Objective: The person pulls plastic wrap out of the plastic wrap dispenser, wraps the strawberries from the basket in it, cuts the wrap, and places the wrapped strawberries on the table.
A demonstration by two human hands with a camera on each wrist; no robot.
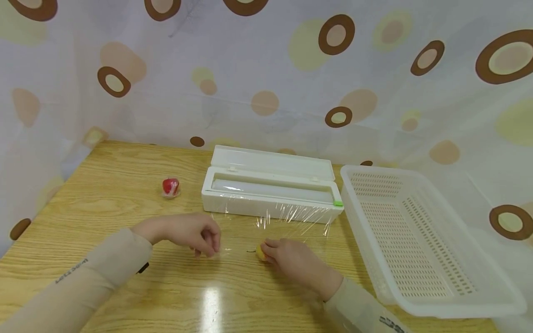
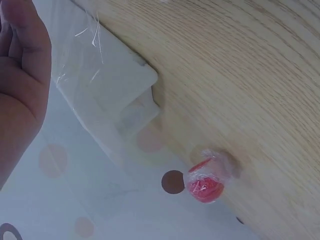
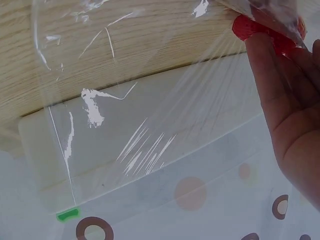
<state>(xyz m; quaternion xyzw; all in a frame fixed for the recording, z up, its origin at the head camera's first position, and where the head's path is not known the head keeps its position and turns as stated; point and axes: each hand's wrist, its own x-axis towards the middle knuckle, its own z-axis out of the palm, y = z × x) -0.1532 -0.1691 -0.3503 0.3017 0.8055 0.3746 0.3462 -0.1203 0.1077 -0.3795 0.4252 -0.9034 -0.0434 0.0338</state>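
Clear plastic wrap point(image 1: 266, 221) runs from a white dispenser box point(image 1: 272, 210) over the wooden table toward both hands. My left hand point(image 1: 195, 236) has its fingers curled down, pinching the wrap near its left edge; the fingertips are partly hidden. My right hand point(image 1: 297, 261) holds a small fruit point(image 1: 261, 252) with a thin dark stem, under or against the wrap. It looks yellow in the head view, while red skin point(image 3: 242, 27) shows in the right wrist view. A red fruit point(image 1: 170, 186) wrapped in film lies at the back left.
The dispenser's lid point(image 1: 272, 162) stands raised behind the roll point(image 1: 270, 189), and a green slider point(image 1: 338, 203) sits at its right end. A white perforated basket point(image 1: 366, 249) is at the right. Behind the table point(image 1: 96, 185) hangs a patterned curtain point(image 1: 266, 69).
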